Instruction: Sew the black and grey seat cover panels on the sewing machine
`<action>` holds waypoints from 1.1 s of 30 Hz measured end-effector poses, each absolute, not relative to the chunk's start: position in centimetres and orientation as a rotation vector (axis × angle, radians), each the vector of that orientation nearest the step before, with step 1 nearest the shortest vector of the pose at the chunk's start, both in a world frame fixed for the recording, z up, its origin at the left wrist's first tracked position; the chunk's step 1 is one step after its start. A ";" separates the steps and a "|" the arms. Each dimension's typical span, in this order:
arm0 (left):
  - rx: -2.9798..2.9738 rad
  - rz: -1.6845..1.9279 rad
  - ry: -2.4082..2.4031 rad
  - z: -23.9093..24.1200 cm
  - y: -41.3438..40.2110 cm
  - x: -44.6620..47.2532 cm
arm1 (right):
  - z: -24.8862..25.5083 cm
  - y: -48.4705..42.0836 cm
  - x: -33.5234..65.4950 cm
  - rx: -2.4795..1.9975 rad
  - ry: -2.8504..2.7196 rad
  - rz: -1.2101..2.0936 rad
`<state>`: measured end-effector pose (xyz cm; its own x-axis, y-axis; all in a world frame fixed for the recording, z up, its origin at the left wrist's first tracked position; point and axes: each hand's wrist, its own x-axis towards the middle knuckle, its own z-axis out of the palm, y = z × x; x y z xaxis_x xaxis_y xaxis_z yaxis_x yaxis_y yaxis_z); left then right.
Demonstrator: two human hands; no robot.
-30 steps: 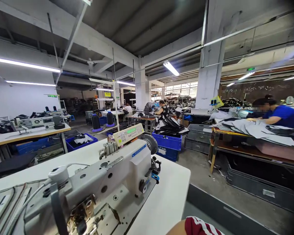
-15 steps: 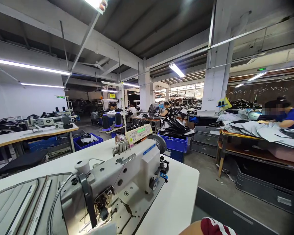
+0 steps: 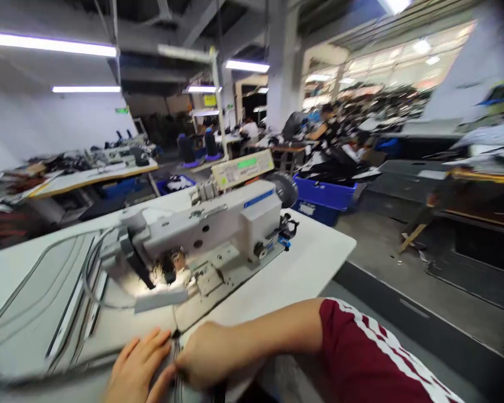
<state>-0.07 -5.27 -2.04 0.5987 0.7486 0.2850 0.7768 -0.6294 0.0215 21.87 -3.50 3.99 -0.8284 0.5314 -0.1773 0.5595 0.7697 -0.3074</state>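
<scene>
My left hand (image 3: 138,364) lies with fingers apart on the near edge of a pale grey stitched panel (image 3: 37,291), which spreads left of the needle area. My right hand (image 3: 210,355), in a maroon sleeve with white stripes (image 3: 361,352), sits close beside it, fingertips at some thin dark strands (image 3: 177,358). Blur hides whether those fingers grip them. Beyond both hands stands a Highlead industrial sewing machine (image 3: 218,224) on a white table (image 3: 311,263), its presser foot and needle a little above the panel.
A blue crate (image 3: 323,198) stands beyond the table's right side on a concrete floor (image 3: 382,252). A co-worker (image 3: 323,129) sits further back among dark material. Another sewing table (image 3: 92,179) runs along the left, with a small blue crate (image 3: 175,183) behind it.
The view has swung and tilted. Both hands have come in over the table's near edge, where only a forearm and sleeve showed before. The panel now lies under my left hand.
</scene>
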 end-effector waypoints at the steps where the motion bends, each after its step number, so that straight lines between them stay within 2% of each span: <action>1: -2.661 -0.397 -1.319 -1.9 -5.9 0.1 | 3.4 -3.7 21.9 0.839 2.852 -0.522; 4: -2.679 -0.304 -1.342 -0.9 -7.2 1.0 | 2.3 -4.0 22.5 0.839 2.902 -0.495; 10: -2.740 -0.239 -1.415 0.3 -7.7 1.5 | 2.0 -4.1 24.0 0.757 2.944 -0.685; 19: -2.738 -0.191 -1.410 1.1 -8.0 1.8 | 2.8 -4.2 24.9 0.690 3.025 -0.605; 33: -2.688 -0.267 -1.445 -0.5 -7.0 2.2 | 3.1 -2.7 23.6 0.717 2.872 -0.590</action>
